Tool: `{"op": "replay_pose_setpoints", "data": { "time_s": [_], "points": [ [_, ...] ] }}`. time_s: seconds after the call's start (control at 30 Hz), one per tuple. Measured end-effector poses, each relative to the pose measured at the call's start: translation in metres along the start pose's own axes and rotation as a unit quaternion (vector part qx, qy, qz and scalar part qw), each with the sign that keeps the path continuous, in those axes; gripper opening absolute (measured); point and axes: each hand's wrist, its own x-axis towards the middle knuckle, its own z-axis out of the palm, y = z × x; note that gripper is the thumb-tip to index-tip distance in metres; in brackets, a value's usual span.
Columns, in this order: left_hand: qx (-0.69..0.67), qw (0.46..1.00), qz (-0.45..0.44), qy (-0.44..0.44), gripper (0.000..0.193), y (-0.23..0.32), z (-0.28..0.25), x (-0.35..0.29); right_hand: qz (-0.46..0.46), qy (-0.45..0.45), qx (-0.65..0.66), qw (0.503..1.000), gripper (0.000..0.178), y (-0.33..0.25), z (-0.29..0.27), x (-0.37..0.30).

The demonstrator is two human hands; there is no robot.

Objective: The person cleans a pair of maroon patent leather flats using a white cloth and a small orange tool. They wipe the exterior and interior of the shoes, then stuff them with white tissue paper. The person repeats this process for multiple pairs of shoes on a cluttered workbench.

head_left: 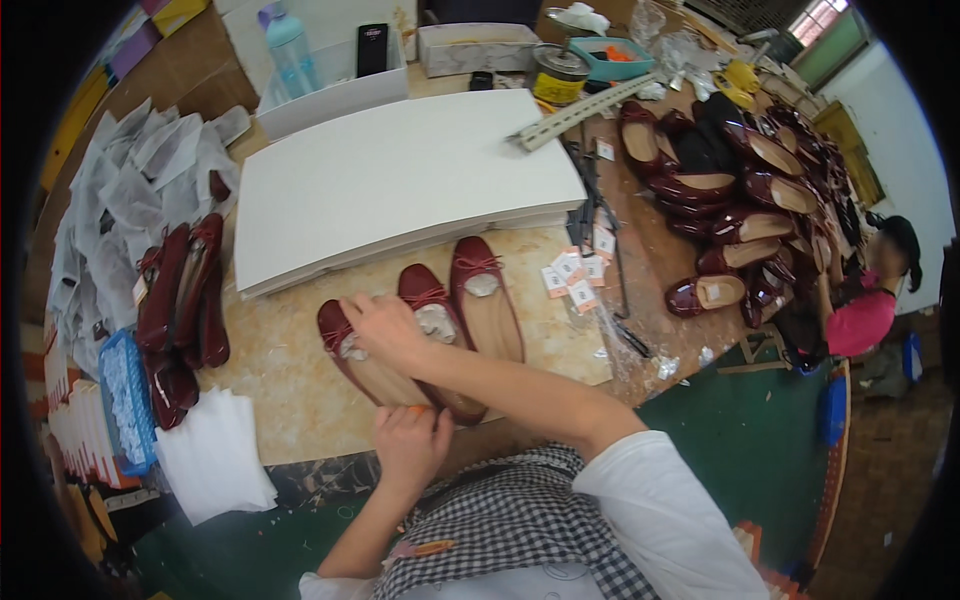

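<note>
Shoe (370,378) lies near the tabletop's (290,415) front edge, heel in our curled left hand (410,445), toe against our right hand (385,328), its closure unclear.

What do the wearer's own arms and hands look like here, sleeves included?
The left hand and right hand are ungloved, and the wrists look unadorned. A short white right sleeve ends near the elbow; a white left sleeve shows at the picture's lower edge.

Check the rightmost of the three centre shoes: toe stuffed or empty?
Stuffed: the rightmost shoe shows a crumpled pale wad at its toe opening.
</note>
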Motion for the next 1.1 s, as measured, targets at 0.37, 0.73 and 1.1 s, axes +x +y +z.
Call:
{"op": "replay_pose_setpoints", "data": {
  "time_s": [0.37,0.73,1.1],
  "points": [
    [-0.178,0.915,-0.362,-0.015,0.061,-0.058,-0.011,0.005,0.442,0.104,-0.229,0.861,0.032,0.218,-0.15,-0.215],
    [-0.82,0.481,-0.309,0.002,0.063,-0.04,0.01,0.014,0.335,0.191,0.112,0.916,0.031,0.076,-0.164,-0.148],
    [-0.591,0.735,-0.233,0.236,0.069,-0.016,-0.006,0.037,0.171,-0.025,0.321,0.931,0.031,-0.047,-0.153,-0.1]
  ]
}}
